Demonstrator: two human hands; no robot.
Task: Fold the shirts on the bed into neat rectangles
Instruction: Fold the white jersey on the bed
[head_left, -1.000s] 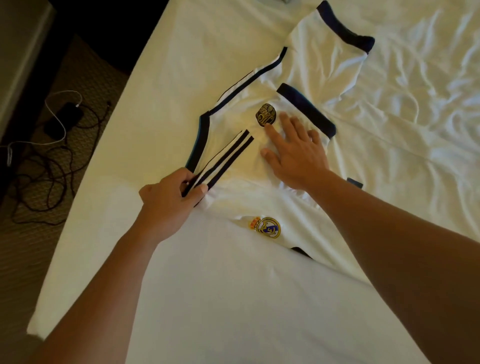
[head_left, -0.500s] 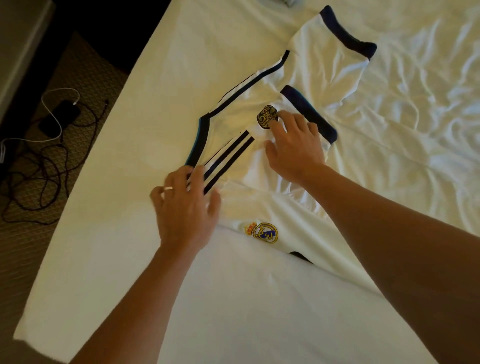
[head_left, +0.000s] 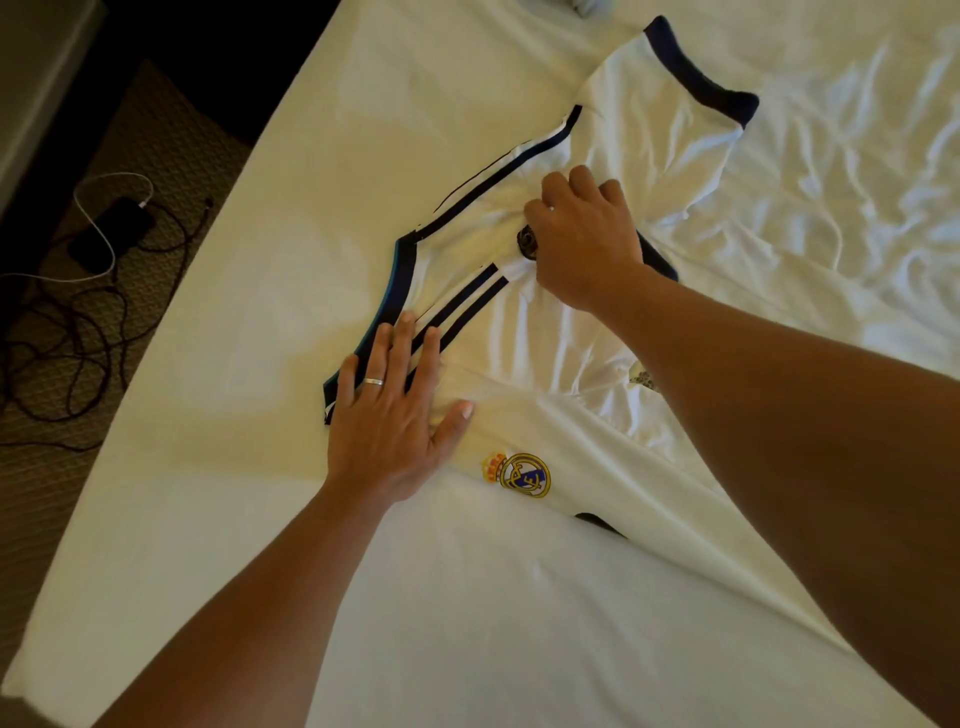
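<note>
Hands at work on a white shirt (head_left: 582, 364) lying on the bed (head_left: 270, 218). Left hand (head_left: 395, 415) lies flat, fingers straight and spread, pressing the dark-striped shoulder and the collar edge (head_left: 400, 280) just beyond its fingertips. Right hand (head_left: 582, 244), farther out, has its fingers curled down into the cloth beside a round dark badge (head_left: 527, 244), apparently gathering a pinch of fabric; the grip itself is hidden under the knuckles. A dark-cuffed sleeve (head_left: 675, 104) spreads beyond the right hand; the club crest (head_left: 519, 473) lies near the left thumb. Judged step: an early fold, sleeve and shoulder being brought inward. Next move likely calls for holding the shoulder pinned while the right hand draws the sleeve across and smooths the wrinkles.
</note>
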